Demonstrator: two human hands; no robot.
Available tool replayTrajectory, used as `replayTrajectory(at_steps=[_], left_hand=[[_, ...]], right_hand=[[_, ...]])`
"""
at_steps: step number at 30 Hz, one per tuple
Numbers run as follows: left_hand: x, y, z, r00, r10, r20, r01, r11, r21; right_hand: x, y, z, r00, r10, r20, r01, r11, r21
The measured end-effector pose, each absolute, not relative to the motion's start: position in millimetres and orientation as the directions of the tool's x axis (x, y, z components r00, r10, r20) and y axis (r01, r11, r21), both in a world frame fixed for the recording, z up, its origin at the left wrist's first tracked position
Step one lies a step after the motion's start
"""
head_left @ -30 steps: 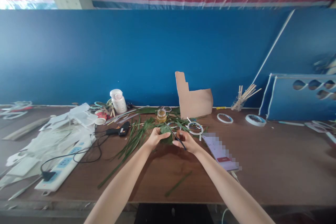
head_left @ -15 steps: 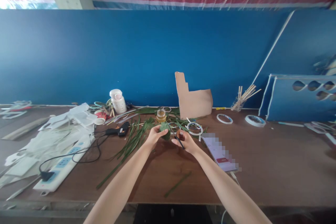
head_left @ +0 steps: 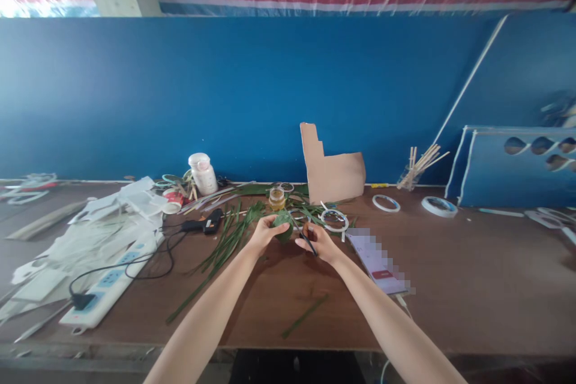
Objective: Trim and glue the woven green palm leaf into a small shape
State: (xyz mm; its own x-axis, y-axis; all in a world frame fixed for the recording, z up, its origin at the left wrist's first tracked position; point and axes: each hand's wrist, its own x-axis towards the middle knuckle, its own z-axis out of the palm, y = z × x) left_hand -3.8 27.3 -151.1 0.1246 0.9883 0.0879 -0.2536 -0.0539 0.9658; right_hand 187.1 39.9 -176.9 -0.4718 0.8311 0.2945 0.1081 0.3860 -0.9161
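Nearby, on the brown wooden table [head_left: 263,318], a glue gun [head_left: 202,225] lies left of the hands, its black cord running toward a white power strip [head_left: 108,285] beside a heap of white plastic scraps [head_left: 108,234]. Long loose green leaves [head_left: 225,246] fan out just left of the work, and a small jar of amber liquid [head_left: 276,198] stands behind it, next to a white bottle [head_left: 203,174] farther left. A white tape ring [head_left: 334,220] sits on leaves just beyond the right hand [head_left: 317,243], and a cardboard cutout [head_left: 333,162] leans against the blue board behind. A pixelated paper [head_left: 375,261] lies to the right.

From the head view, the left hand [head_left: 270,234] curls its fingers around a rounded green leaf bundle [head_left: 283,228], held just above the table and partly hidden. The right hand pinches a thin black tool [head_left: 307,243] between narrowly closed fingers, its tip against the bundle.
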Motion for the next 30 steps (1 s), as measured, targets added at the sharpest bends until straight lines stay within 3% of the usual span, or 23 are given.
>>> replayTrajectory(at_steps=[17, 25, 30], left_hand=[[-4.6, 27.8, -151.4, 0.132, 0.986, 0.101, -0.265, -0.063, 0.962], [-4.9, 27.3, -151.8, 0.136, 0.987, 0.090, -0.273, -0.050, 0.961], [-4.4, 25.6, -147.4, 0.132, 0.989, 0.066, -0.250, -0.031, 0.968]], right_hand=[[185.8, 35.6, -168.6, -0.474, 0.832, 0.290, 0.155, 0.402, -0.902], [188.4, 39.7, -174.7, -0.491, 0.821, 0.291, 0.049, 0.360, -0.932], [191.5, 41.6, -173.3, -0.518, 0.811, 0.274, 0.069, 0.359, -0.931]])
